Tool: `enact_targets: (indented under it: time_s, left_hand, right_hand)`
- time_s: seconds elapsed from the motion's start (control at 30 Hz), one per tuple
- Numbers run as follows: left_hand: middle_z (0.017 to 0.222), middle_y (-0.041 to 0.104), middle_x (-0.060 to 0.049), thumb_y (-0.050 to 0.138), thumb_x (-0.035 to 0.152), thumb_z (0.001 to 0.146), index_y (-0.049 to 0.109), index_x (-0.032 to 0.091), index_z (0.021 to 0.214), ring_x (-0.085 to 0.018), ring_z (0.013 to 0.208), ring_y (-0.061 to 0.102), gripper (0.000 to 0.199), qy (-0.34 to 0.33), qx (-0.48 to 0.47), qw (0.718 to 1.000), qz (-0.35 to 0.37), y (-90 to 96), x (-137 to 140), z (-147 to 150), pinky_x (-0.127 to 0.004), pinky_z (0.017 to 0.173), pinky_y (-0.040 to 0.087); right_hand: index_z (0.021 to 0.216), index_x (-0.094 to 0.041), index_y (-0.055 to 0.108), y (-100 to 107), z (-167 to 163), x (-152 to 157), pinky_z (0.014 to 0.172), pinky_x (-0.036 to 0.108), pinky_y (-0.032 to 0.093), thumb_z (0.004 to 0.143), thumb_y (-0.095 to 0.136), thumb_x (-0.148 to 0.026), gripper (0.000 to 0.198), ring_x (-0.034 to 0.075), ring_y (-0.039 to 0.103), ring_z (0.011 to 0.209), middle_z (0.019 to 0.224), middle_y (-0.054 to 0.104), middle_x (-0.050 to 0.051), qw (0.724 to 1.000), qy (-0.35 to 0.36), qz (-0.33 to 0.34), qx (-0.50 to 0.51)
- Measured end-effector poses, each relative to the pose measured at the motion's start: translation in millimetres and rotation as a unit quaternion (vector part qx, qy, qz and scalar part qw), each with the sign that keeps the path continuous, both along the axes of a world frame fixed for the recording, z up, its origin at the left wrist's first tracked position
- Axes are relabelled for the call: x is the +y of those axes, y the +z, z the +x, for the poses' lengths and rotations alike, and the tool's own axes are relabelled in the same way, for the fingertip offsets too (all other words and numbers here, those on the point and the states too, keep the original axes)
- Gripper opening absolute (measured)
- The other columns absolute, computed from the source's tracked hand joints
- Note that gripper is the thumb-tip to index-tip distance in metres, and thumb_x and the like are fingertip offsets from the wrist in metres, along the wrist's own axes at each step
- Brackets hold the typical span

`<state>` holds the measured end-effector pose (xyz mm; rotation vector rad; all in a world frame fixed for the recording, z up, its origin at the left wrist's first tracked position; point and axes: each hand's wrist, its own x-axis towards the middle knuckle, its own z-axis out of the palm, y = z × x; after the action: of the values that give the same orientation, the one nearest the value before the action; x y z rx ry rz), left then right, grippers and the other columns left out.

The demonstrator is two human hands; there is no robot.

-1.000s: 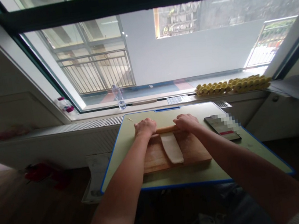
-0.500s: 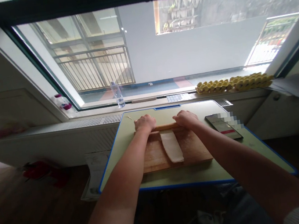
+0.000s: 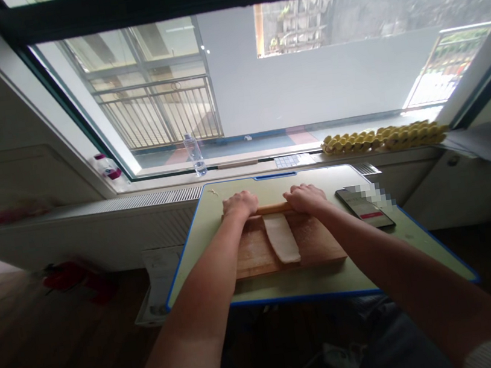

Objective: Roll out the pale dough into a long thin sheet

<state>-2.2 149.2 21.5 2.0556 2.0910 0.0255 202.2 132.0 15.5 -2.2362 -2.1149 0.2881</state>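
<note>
A wooden rolling pin [image 3: 273, 209] lies crosswise at the far edge of a wooden board [image 3: 255, 249]. My left hand [image 3: 241, 203] is closed around its left end, and my right hand [image 3: 306, 197] grips the right end. Below the pin, a long flat strip of pale dough [image 3: 282, 238] stretches over the board toward me. The strip's far end meets the pin; whether it runs on beneath it I cannot tell. Both ends of the pin are hidden under my fingers.
The board rests on a small blue-edged table [image 3: 305, 285]. A tablet or large phone [image 3: 365, 208] lies to the right. On the windowsill stand a clear bottle [image 3: 195, 155], a purple-labelled bottle [image 3: 108, 168] and yellow egg trays [image 3: 383, 139]. Something red [image 3: 74, 280] is on the floor at left.
Both hands stay on the rolling pin at the board's far edge, with hardly any movement. The view has shifted very slightly.
</note>
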Motion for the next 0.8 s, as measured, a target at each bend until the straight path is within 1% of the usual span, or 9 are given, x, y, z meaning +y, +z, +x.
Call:
enact_targets:
  time_s: [0.1,0.17,0.3,0.37,0.47,0.57,0.63,0.73,0.8]
  left_hand:
    - [0.142,0.072,-0.018,0.036,0.040,0.100,0.073,0.023,0.136,-0.035,0.130,0.068,0.055,-0.018,0.010,1.000,0.008,-0.3,-7.9,-1.0,-0.053,0.109,0.050]
    - [0.146,0.068,-0.017,0.035,0.038,0.101,0.073,0.025,0.137,-0.035,0.135,0.063,0.054,-0.028,0.016,0.999,0.027,-1.5,-13.9,-1.8,-0.055,0.111,0.048]
    - [0.151,0.063,-0.016,0.037,0.038,0.102,0.072,0.028,0.136,-0.035,0.140,0.056,0.050,-0.026,0.015,0.998,0.054,-5.3,-27.9,-2.4,-0.057,0.113,0.045]
    - [0.149,0.064,-0.015,0.040,0.039,0.102,0.072,0.029,0.135,-0.034,0.138,0.056,0.047,-0.026,0.011,0.997,0.066,-7.5,-35.9,-2.0,-0.056,0.113,0.045]
    - [0.147,0.066,-0.011,0.037,0.041,0.104,0.073,0.031,0.132,-0.032,0.136,0.057,0.047,-0.020,-0.003,0.995,0.096,-10.7,-49.6,-0.9,-0.054,0.114,0.043]
    - [0.150,0.066,-0.007,0.034,0.044,0.106,0.073,0.033,0.132,-0.031,0.136,0.057,0.048,-0.014,-0.006,0.993,0.119,-14.6,-65.2,0.1,-0.053,0.116,0.041]
    - [0.154,0.064,-0.005,0.034,0.046,0.106,0.074,0.034,0.132,-0.030,0.137,0.056,0.049,-0.015,0.003,0.990,0.137,-18.2,-76.6,0.1,-0.053,0.117,0.040]
    - [0.158,0.061,-0.002,0.033,0.048,0.108,0.074,0.034,0.133,-0.029,0.141,0.054,0.051,-0.021,0.009,0.986,0.164,-25.1,-94.6,-1.5,-0.049,0.119,0.038]
    - [0.158,0.062,-0.002,0.032,0.050,0.109,0.072,0.032,0.139,-0.027,0.145,0.052,0.053,-0.026,-0.001,0.984,0.174,-29.2,-106.8,-3.2,-0.045,0.123,0.035]
  right_hand:
    - [0.144,-0.019,0.066,-1.2,0.0,-9.4,0.108,0.047,0.045,0.105,0.035,-0.043,0.055,0.033,0.055,0.136,0.148,0.063,0.017,1.000,0.015,0.018,-0.018]
    - [0.143,-0.022,0.066,-0.7,-0.4,-16.9,0.107,0.048,0.045,0.107,0.033,-0.040,0.053,0.032,0.053,0.137,0.149,0.062,0.016,0.999,0.026,0.018,-0.031]
    - [0.135,-0.027,0.072,0.8,-0.6,-35.3,0.102,0.049,0.046,0.110,0.027,-0.038,0.053,0.033,0.056,0.132,0.147,0.064,0.015,0.998,0.032,0.019,-0.047]
    - [0.131,-0.028,0.073,0.0,0.0,-46.1,0.100,0.049,0.046,0.111,0.028,-0.037,0.051,0.033,0.058,0.129,0.144,0.066,0.014,0.996,0.057,0.026,-0.065]
    - [0.130,-0.028,0.072,-3.5,0.7,-63.4,0.099,0.050,0.045,0.111,0.031,-0.039,0.046,0.034,0.059,0.126,0.140,0.069,0.014,0.990,0.090,0.066,-0.091]
    - [0.127,-0.023,0.071,-8.6,0.0,-79.9,0.102,0.051,0.044,0.113,0.026,-0.041,0.051,0.034,0.058,0.126,0.138,0.070,0.015,0.988,0.067,0.115,-0.080]
    - [0.128,-0.022,0.070,-12.1,-0.8,-90.5,0.106,0.052,0.042,0.114,0.023,-0.042,0.053,0.033,0.057,0.128,0.140,0.069,0.014,0.988,0.056,0.132,-0.061]
    - [0.140,-0.020,0.065,-17.4,-1.7,-106.4,0.113,0.050,0.038,0.114,0.025,-0.045,0.054,0.033,0.053,0.136,0.152,0.063,0.014,0.988,0.043,0.148,-0.032]
    - [0.149,-0.018,0.059,-20.9,-1.8,-117.0,0.117,0.048,0.035,0.113,0.028,-0.047,0.055,0.032,0.048,0.143,0.159,0.057,0.014,0.987,0.029,0.156,-0.016]
